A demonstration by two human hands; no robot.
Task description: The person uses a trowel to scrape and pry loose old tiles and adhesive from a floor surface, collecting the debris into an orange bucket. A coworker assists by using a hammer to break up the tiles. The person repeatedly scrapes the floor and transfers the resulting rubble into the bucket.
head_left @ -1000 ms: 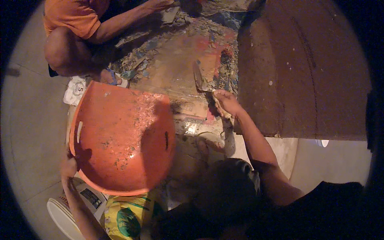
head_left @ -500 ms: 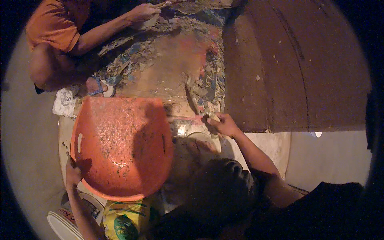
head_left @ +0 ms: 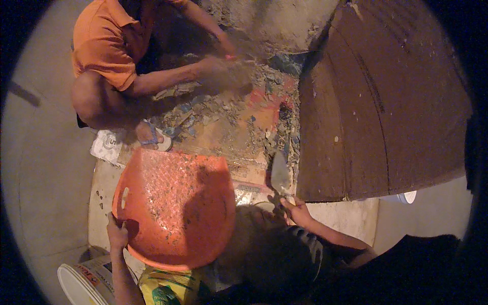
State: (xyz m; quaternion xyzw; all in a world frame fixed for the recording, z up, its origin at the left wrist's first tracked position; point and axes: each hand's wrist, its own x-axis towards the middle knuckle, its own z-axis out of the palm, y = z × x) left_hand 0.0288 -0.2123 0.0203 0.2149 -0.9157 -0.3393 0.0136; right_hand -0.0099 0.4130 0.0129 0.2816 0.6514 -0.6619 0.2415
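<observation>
My left hand point(head_left: 118, 231) is closed around the left rim of a large orange plastic scoop pan point(head_left: 168, 203), just below its slot handle. The pan's straight front edge points away from me, and bits of debris are stuck to its inside. My right hand point(head_left: 297, 212) is closed on the handle of a trowel point(head_left: 279, 175). The trowel's pale blade points away from me, above the right edge of a cardboard sheet point(head_left: 243, 175). Broken chips and rubble point(head_left: 203, 109) lie over the far part of that sheet.
A person in an orange shirt point(head_left: 104, 48) squats at the far left, reaching over the rubble. A large brown panel point(head_left: 381, 117) borders the right side. A white bucket point(head_left: 84, 284) and a yellow bag point(head_left: 168, 287) are near me; a white packet point(head_left: 108, 145) lies beyond the pan.
My right hand has drawn the trowel back toward me, and its blade now shows flat. My left hand stays on the pan. The other person's hand has moved right over the rubble; the view has shifted.
</observation>
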